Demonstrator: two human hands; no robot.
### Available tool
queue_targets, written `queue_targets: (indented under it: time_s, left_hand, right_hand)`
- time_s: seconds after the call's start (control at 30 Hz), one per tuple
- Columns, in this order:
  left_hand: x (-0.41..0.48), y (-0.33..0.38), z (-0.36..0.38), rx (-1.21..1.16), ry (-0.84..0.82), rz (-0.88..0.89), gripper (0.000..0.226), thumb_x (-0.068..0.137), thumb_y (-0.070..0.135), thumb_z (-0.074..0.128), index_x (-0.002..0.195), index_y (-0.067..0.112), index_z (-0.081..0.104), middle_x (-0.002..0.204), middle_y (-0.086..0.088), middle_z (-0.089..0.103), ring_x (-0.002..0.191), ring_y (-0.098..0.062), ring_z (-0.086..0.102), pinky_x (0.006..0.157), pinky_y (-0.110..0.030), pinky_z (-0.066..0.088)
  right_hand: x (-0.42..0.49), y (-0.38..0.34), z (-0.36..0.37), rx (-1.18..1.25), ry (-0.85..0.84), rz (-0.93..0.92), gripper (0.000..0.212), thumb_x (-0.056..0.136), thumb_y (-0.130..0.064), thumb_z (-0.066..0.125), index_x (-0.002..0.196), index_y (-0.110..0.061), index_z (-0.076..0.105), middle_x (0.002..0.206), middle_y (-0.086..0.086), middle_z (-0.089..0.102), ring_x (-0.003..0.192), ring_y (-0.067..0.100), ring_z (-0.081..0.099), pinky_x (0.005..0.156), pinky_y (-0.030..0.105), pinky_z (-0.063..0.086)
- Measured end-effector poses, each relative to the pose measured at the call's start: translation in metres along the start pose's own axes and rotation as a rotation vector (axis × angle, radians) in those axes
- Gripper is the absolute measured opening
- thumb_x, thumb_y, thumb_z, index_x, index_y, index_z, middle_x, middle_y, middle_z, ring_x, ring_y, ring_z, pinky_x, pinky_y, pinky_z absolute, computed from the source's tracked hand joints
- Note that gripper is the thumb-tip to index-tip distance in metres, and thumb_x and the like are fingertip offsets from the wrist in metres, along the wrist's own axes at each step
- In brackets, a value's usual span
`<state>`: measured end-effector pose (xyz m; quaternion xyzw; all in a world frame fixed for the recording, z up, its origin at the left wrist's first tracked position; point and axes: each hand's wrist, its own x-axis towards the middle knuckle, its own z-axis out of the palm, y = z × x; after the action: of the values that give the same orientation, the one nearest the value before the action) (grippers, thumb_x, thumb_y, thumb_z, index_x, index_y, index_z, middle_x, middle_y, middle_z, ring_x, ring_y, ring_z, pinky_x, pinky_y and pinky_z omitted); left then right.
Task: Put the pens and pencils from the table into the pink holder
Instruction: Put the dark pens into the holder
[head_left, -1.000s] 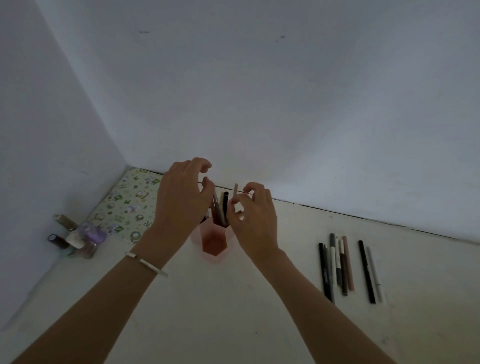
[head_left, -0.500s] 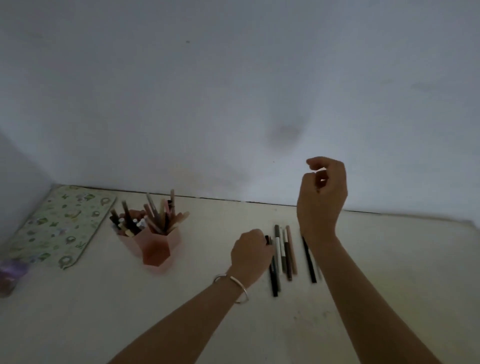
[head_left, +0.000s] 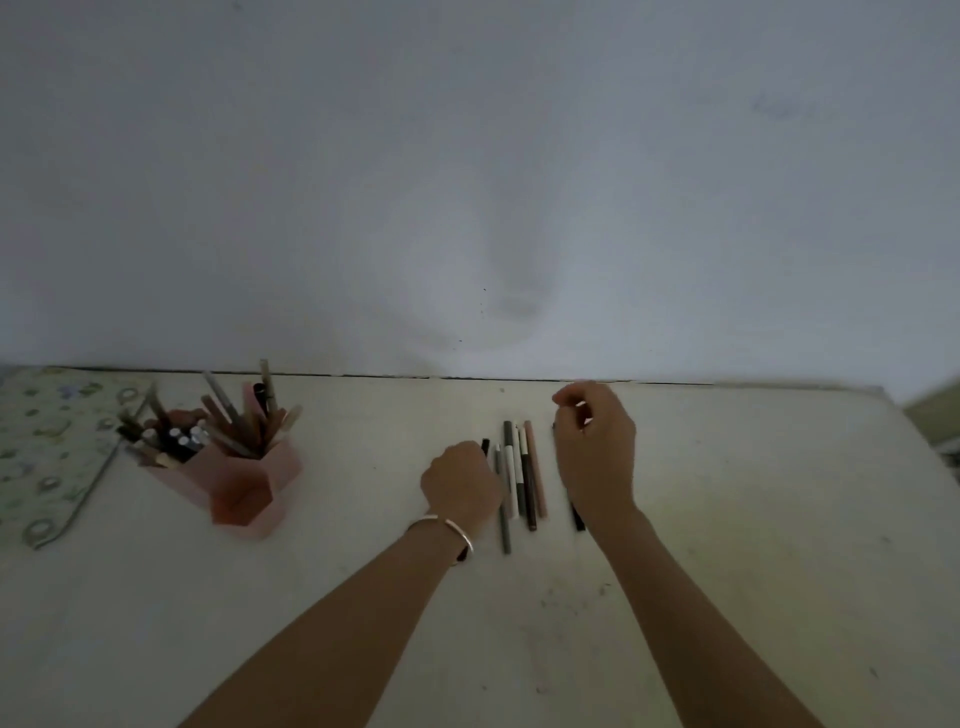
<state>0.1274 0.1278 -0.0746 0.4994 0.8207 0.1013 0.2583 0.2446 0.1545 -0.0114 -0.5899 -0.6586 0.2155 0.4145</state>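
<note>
The pink holder (head_left: 244, 499) stands at the left of the table, packed with several pens and pencils. More pens and pencils (head_left: 522, 478) lie side by side in a row at the table's middle. My left hand (head_left: 460, 486) rests knuckles-up on the row's left end, fingers curled over a black pen (head_left: 485, 445) whose tip sticks out past them. My right hand (head_left: 597, 457) hovers over the row's right end with its fingers loosely bent and a gap at the thumb. It holds nothing. Another black pen (head_left: 578, 521) shows below it.
A patterned green mat (head_left: 47, 447) lies at the far left, beside the holder. The white wall (head_left: 467, 208) rises right behind the table's back edge. The table's right end (head_left: 883, 410) drops off near the frame's edge.
Both hands left the holder and went right to the row of pens. In the last half second my right hand dropped from above down to the pens, and the black pen under my left hand tilted.
</note>
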Motion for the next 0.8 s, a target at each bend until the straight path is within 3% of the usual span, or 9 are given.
queue_targets:
  time_s: [0.2,0.3,0.37,0.43,0.5,0.53,0.6,0.67,0.8]
  left_hand:
    - [0.003,-0.022,-0.059,-0.192,0.252,0.044,0.02,0.079,0.029,0.06,0.09,0.015,0.051,0.08,0.001,0.06,0.069,-0.02,0.057,0.051,-0.026,0.036]
    - [-0.005,-0.027,-0.079,-0.267,0.31,0.089,0.016,0.079,0.03,0.061,0.087,0.021,0.051,0.073,0.008,0.058,0.062,-0.011,0.056,0.047,-0.023,0.033]
    - [-0.012,-0.031,-0.087,-0.299,0.33,0.101,0.015,0.079,0.029,0.061,0.087,0.023,0.051,0.071,0.011,0.057,0.06,-0.006,0.054,0.047,-0.02,0.033]
    - [-0.018,-0.034,-0.091,-0.311,0.326,0.116,0.015,0.079,0.028,0.061,0.089,0.023,0.051,0.071,0.012,0.056,0.059,-0.004,0.055,0.047,-0.019,0.034]
    - [-0.026,-0.04,-0.099,-0.324,0.327,0.14,0.02,0.081,0.026,0.061,0.099,0.023,0.052,0.072,0.012,0.057,0.062,-0.007,0.058,0.051,-0.02,0.042]
    - [-0.03,-0.045,-0.105,-0.322,0.342,0.164,0.031,0.083,0.025,0.061,0.112,0.023,0.051,0.073,0.011,0.058,0.063,-0.007,0.059,0.054,-0.023,0.047]
    - [-0.04,-0.054,-0.123,-0.311,0.408,0.238,0.067,0.085,0.021,0.061,0.144,0.027,0.029,0.075,0.008,0.059,0.061,-0.008,0.06,0.058,-0.025,0.054]
    - [-0.05,-0.069,-0.148,-0.305,0.532,0.295,0.09,0.087,0.018,0.062,0.152,0.036,0.002,0.074,0.006,0.057,0.056,-0.007,0.057,0.052,-0.023,0.054]
    - [-0.053,-0.113,-0.197,-0.279,0.738,0.202,0.07,0.088,0.018,0.064,0.144,0.034,0.024,0.085,0.004,0.061,0.066,-0.011,0.062,0.061,-0.03,0.057]
  right_hand:
    - [-0.012,0.022,0.048,-0.444,-0.425,0.063,0.013,0.092,-0.006,0.048,0.097,-0.007,0.06,0.094,0.007,0.064,0.087,0.025,0.061,0.07,0.031,0.047]
    - [-0.023,0.033,0.065,-0.545,-0.504,0.05,0.03,0.098,-0.011,0.046,0.126,-0.004,0.053,0.133,0.015,0.057,0.121,0.028,0.056,0.087,0.032,0.051]
    - [-0.032,0.034,0.074,-0.556,-0.502,0.016,0.027,0.098,-0.011,0.048,0.124,-0.005,0.054,0.133,0.014,0.057,0.132,0.027,0.048,0.088,0.034,0.054]
    - [-0.038,0.031,0.078,-0.544,-0.486,0.018,0.015,0.097,-0.011,0.048,0.111,-0.008,0.055,0.107,0.011,0.067,0.115,0.026,0.061,0.081,0.032,0.054]
    - [-0.04,0.022,0.081,-0.487,-0.487,0.053,0.021,0.091,-0.008,0.054,0.112,-0.01,0.053,0.087,0.004,0.067,0.09,0.018,0.067,0.086,0.029,0.048]
    - [-0.038,0.014,0.082,-0.401,-0.473,0.098,0.031,0.087,-0.008,0.059,0.117,-0.01,0.052,0.08,0.001,0.066,0.078,0.012,0.066,0.084,0.026,0.048]
    - [-0.028,-0.01,0.079,-0.125,-0.403,0.191,0.048,0.081,-0.007,0.064,0.126,-0.012,0.048,0.067,-0.002,0.061,0.054,0.002,0.056,0.061,0.014,0.049]
    - [-0.014,-0.038,0.074,0.086,-0.3,0.167,0.055,0.081,-0.007,0.065,0.131,-0.019,0.044,0.066,-0.001,0.059,0.048,0.001,0.053,0.047,0.008,0.043]
    - [0.006,-0.093,0.064,0.292,-0.184,0.011,0.047,0.082,-0.007,0.061,0.121,-0.031,0.053,0.07,-0.003,0.058,0.057,0.0,0.052,0.054,0.005,0.043]
